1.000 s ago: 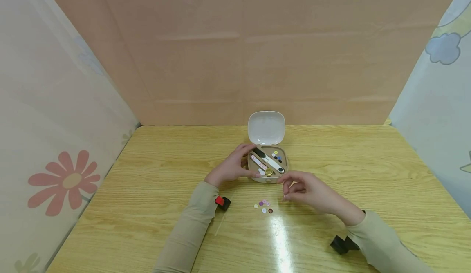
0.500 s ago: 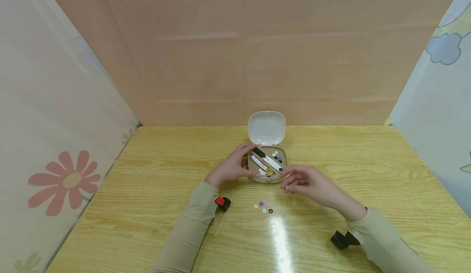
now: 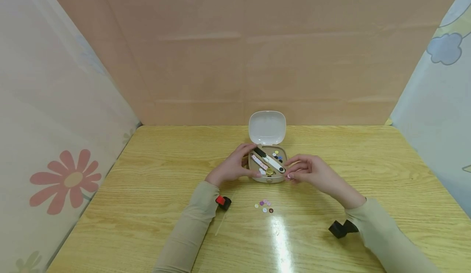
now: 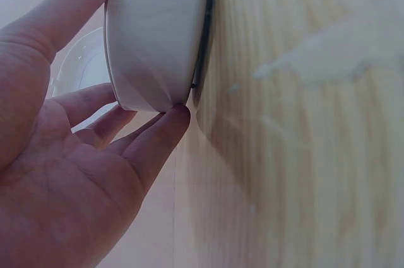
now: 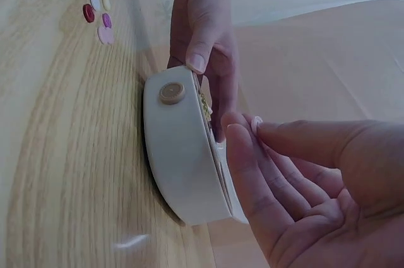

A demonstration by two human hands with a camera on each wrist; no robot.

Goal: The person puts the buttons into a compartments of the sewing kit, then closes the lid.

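A pale button [image 5: 255, 123] is pinched by the right hand [image 3: 314, 174], the case [image 5: 180, 148] gripped by the left hand [image 3: 231, 169] — lid [image 3: 267, 128] raised toward the surface's [image 3: 173, 150] far edge, loose buttons [image 3: 261, 203] scattered in front.

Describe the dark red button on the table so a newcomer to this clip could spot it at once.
On the wooden table, find the open pale case. In front of it, on the camera's side, lies a group of loose buttons. The dark red button is at the group's near right corner, beside a white one, and alone has that colour.
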